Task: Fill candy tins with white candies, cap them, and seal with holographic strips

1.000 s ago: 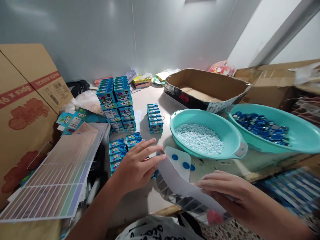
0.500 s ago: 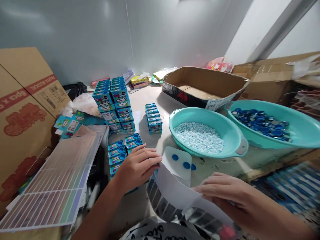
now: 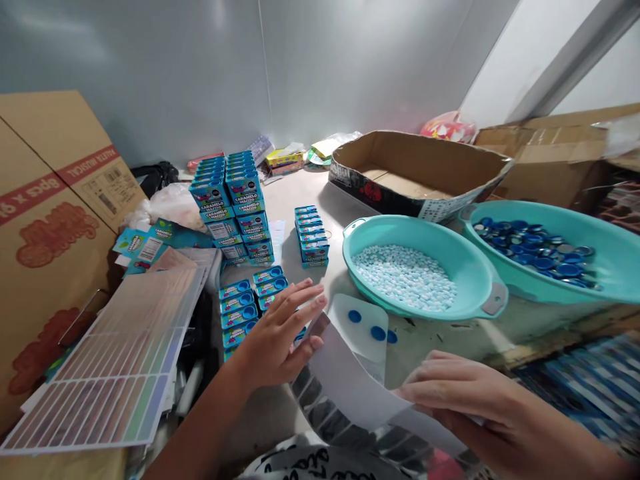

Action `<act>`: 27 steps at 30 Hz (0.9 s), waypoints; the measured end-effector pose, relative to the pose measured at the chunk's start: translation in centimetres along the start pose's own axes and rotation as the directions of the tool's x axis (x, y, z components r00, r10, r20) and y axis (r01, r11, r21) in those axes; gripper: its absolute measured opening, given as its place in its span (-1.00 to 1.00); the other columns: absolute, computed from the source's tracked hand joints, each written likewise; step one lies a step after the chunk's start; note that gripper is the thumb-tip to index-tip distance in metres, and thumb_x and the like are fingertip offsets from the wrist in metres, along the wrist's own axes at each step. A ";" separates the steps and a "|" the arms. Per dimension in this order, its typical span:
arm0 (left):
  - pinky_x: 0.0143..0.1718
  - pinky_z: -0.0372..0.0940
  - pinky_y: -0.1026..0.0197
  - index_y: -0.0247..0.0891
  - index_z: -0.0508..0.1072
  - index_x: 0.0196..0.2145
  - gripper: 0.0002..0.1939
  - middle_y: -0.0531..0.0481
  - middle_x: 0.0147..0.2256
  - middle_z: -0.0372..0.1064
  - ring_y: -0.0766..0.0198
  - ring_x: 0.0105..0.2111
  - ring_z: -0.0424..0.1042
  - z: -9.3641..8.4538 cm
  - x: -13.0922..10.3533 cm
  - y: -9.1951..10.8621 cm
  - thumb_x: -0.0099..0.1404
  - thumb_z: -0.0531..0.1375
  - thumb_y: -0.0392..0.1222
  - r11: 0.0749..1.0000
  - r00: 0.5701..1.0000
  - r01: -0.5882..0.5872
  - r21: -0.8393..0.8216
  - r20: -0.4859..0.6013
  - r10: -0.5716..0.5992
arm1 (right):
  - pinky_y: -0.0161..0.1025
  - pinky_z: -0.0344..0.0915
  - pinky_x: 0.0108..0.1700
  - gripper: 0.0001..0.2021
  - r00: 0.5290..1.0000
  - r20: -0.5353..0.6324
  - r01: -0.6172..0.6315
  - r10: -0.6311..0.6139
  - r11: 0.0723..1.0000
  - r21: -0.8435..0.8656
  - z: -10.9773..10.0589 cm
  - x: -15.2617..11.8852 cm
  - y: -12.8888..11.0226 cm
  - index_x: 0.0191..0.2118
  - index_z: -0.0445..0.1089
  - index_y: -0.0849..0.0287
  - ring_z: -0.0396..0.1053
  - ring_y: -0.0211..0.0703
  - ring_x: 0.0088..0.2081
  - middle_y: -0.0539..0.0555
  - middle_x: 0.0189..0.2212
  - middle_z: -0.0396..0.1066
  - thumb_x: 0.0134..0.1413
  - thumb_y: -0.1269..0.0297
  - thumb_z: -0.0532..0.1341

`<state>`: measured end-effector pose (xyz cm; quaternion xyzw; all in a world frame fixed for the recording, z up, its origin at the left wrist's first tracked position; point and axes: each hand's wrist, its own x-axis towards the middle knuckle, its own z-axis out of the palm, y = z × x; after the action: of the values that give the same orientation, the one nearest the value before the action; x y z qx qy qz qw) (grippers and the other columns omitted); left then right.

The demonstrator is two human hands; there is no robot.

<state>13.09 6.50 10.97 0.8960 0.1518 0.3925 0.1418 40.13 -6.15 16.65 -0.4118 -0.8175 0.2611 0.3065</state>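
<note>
My right hand pinches the edge of a curved sticker sheet, white on one face and with dark rectangles in rows on the other. My left hand is open beside the sheet's far left end, thumb apart from the fingers; whether it touches the sheet I cannot tell. Partly under that hand stand rows of small blue candy boxes with round blue tops. Between the hands and the basin lies a translucent white plate, with blue discs on and beside it.
A turquoise basin holds pale blue pellets; another basin holds blue round lids. Stacked candy boxes and a short row stand behind. A cardboard tray is at the back, striped sheets and a carton at left.
My left hand has lifted slightly, and its thumb now shows apart from the fingers at the sheet's end. My right hand keeps its hold on the sheet. The view has shifted slightly.
</note>
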 end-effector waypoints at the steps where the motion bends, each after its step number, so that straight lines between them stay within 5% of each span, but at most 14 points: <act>1: 0.32 0.28 -0.11 -0.16 0.12 0.41 -0.42 -0.27 0.27 0.34 0.02 0.35 0.25 -0.2 0.2 0.2 0.50 0.11 -0.18 0.999 0.999 0.026 -0.046 0.041 -0.024 | -0.38 0.43 -0.37 -0.51 1.000 0.012 -0.002 0.002 1.000 -0.003 -0.1 0.0 0.0 0.10 0.52 -0.25 0.53 -0.26 -0.39 -0.02 -0.38 0.59 0.31 0.53 0.11; 5: 0.10 0.48 0.16 -0.16 0.45 0.20 -0.61 -0.20 0.05 0.55 0.13 0.06 0.56 -0.3 0.3 0.3 0.45 0.19 -0.24 0.965 0.994 0.098 -0.243 0.076 -0.082 | -0.38 0.44 -0.37 -0.51 1.000 0.026 -0.007 0.008 1.000 -0.019 -0.2 -0.1 0.2 0.10 0.53 -0.25 0.54 -0.25 -0.37 0.00 -0.35 0.61 0.30 0.52 0.12; 11: -0.13 0.55 0.32 -0.21 0.63 -0.13 -0.84 -0.09 -0.21 0.65 0.26 -0.22 0.66 0.3 -0.3 -0.4 0.34 0.33 -0.34 0.963 0.982 0.053 -0.263 -0.162 -0.098 | -0.38 0.43 -0.41 -0.49 0.999 -0.031 0.015 -0.015 1.000 -0.017 -0.1 -0.5 0.4 0.16 0.47 -0.31 0.52 -0.25 -0.42 -0.02 -0.39 0.60 0.32 0.49 0.12; 19: -0.03 0.56 0.28 -0.23 0.62 -0.06 -0.79 -0.14 -0.10 0.64 0.23 -0.15 0.66 0.3 -0.8 -0.2 0.38 0.29 -0.35 0.991 0.963 -0.100 -0.089 -0.258 0.074 | -0.43 0.44 -0.38 -0.49 0.999 -0.043 0.022 -0.023 1.000 -0.019 0.0 -0.5 0.3 0.15 0.47 -0.33 0.53 -0.30 -0.41 -0.04 -0.38 0.60 0.31 0.51 0.13; 27: 0.00 0.54 0.28 -0.23 0.53 0.11 -0.60 -0.09 -0.12 0.65 0.24 -0.16 0.66 0.2 -1.2 0.3 0.33 0.33 -0.39 0.981 0.948 -0.114 -0.159 -0.312 0.060 | -0.45 0.45 -0.38 -0.46 0.998 -0.050 0.035 -0.036 0.999 -0.023 0.2 -0.7 0.2 0.20 0.43 -0.37 0.55 -0.31 -0.39 -0.02 -0.38 0.59 0.33 0.50 0.12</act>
<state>12.53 5.76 10.15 0.8143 0.0971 0.5441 0.1774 40.42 -6.71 16.21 -0.4071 -0.8196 0.2360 0.3267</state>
